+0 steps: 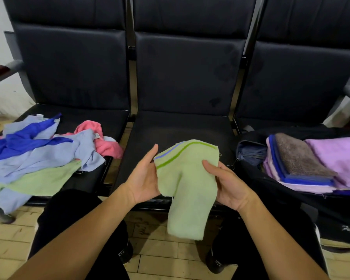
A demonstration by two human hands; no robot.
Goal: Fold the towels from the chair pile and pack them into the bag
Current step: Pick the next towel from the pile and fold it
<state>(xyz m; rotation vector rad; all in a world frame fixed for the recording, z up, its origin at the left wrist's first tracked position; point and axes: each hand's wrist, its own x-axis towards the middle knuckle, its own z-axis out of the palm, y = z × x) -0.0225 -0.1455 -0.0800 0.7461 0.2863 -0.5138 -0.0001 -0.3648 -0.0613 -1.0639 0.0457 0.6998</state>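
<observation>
Hands: left hand [143, 178] and right hand [228, 184] held one green towel [187, 182] between them, above the front edge of the middle seat [180, 128].
Left hand: thumb over the towel's left edge, forefinger straight and pointing up, other fingers hidden behind the cloth.
Right hand: thumb pressed on the towel's face, fingers behind it; a pinch at the right edge.
Green towel: partly folded, striped end up, lower end hanging free past the seat; likely held in the air so that the halves could be matched before a fold.
Chair pile [42, 156]: blue, pale blue, pink and green towels, loose on the left seat, within the left hand's reach.
Bag [291, 190]: black, open on the right seat.
Folded stack [303, 160]: purple, blue and brown towels lying flat in the bag's mouth, presumably to save room.
Writing: pale script on the bag's side, too small to read; small white tags on pile towels, illegible.
</observation>
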